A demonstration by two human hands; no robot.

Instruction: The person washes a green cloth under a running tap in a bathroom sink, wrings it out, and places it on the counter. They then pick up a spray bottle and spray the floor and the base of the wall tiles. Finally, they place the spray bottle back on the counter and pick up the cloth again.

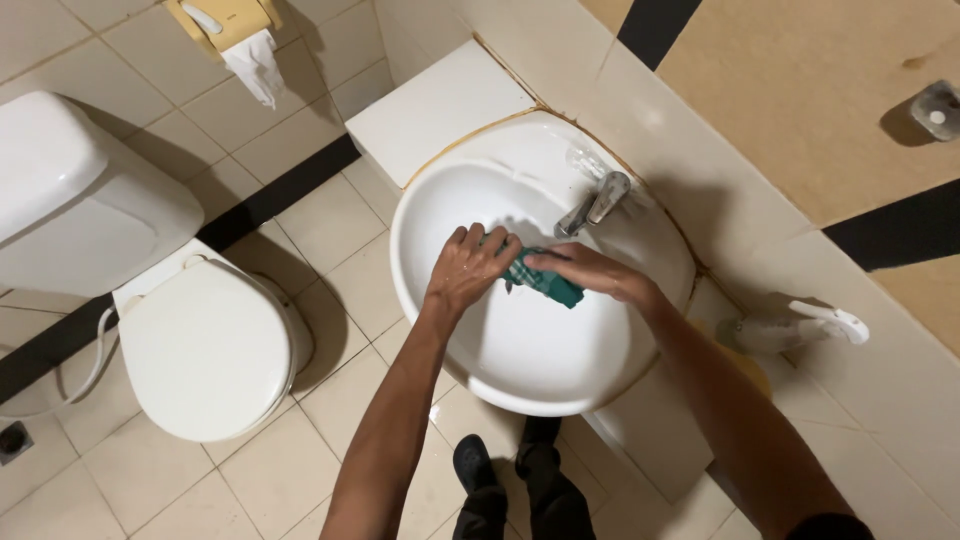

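Basin (520, 350): white glazed ceramic, glossy, smooth. Tap (598, 200): bright polished metal, reflective. Cloth (545, 280): teal woven fabric, checked, matt, crumpled. Toilet lid (205, 350): white, smooth, semi-gloss, looks plastic. Tissue (255, 65): white paper, soft, matt. Floor (330, 220): cream tiles, smooth, slight sheen, visible grout lines. Spray bottle (800, 325): white plastic.

Both hands covered most of the green cloth (545, 281), the toilet cistern (70, 190) ran off the left edge, and the wall fitting (938, 108) was cropped at right.
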